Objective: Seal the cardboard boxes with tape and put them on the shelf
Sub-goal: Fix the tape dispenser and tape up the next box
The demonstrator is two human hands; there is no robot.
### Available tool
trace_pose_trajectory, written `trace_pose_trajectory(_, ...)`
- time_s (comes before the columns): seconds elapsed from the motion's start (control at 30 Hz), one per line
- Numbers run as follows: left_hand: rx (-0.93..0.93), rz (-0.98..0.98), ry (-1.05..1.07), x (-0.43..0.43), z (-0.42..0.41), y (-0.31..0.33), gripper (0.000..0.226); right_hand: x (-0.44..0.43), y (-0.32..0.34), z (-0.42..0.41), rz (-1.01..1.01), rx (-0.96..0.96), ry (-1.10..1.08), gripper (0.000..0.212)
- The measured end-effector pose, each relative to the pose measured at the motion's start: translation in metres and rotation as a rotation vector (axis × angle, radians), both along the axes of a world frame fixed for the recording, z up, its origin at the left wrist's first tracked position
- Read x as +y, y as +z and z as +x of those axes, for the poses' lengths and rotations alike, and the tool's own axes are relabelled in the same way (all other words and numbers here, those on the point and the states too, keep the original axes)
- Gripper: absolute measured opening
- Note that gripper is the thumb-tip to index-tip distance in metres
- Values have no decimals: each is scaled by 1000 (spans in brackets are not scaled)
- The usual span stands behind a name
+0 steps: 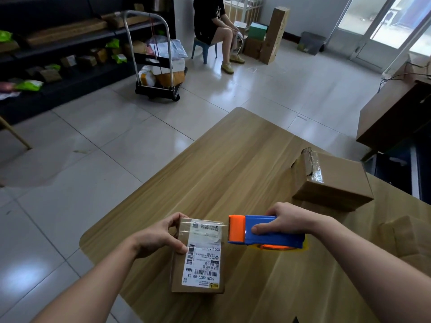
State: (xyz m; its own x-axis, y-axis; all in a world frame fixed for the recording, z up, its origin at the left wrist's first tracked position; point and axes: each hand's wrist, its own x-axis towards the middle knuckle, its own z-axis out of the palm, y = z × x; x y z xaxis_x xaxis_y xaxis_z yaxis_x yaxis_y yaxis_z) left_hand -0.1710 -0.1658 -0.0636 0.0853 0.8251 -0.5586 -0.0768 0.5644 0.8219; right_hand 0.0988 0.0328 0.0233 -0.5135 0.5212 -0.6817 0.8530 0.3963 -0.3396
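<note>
- My left hand (158, 236) – grasping the small cardboard box (198, 271) at its far left corner, fingers curled over the far edge, thumb pressed on the top beside the label.
- My right hand (284, 220) – wrapped round the blue tape dispenser (275, 238), thumb along its near side.
- Tape dispenser: blue body, orange nose (236, 228) at the box's far right corner, orange roll showing underneath.
- Small cardboard box: flat on the wooden table (233, 164), near its front edge, in front of me. White shipping label (203, 259) with barcodes on top; a band of clear tape (186, 226) lies across the far end.
- Second cardboard box (333, 180): larger, on the table to the right and well apart from the small one, shiny tape over its left end, one corner torn.
- Dark shelf (58, 38): far left across the tiled floor, holding brown and green parcels.
- Hand trolley (161, 73): beside the shelf, loaded with parcels.
- Seated person (214, 26): on a blue stool, far side of the room, beside a tall upright carton (275, 33).
</note>
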Motion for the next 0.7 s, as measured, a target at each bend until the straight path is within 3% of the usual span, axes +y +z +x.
trace_pose_trajectory(0.37, -22, -41, -44, -2, -5, -1, 67, -5, -15, -12, -4, -12, 19, 46)
trace_pose_trajectory(0.5, 35, -96, -84, -4, -6, 5, 84, -7, -21, -15, -11, -19, 5, 56)
trace_pose_trajectory(0.6, 311, -86, -144, -2, -2, 10, 114, -8, -20, -16, -19, -26, 1, 54)
trace_pose_trajectory(0.7, 701, 23, -319, 4, 16, 21, 115, -9, -20, -16, 1, -32, 8, 58)
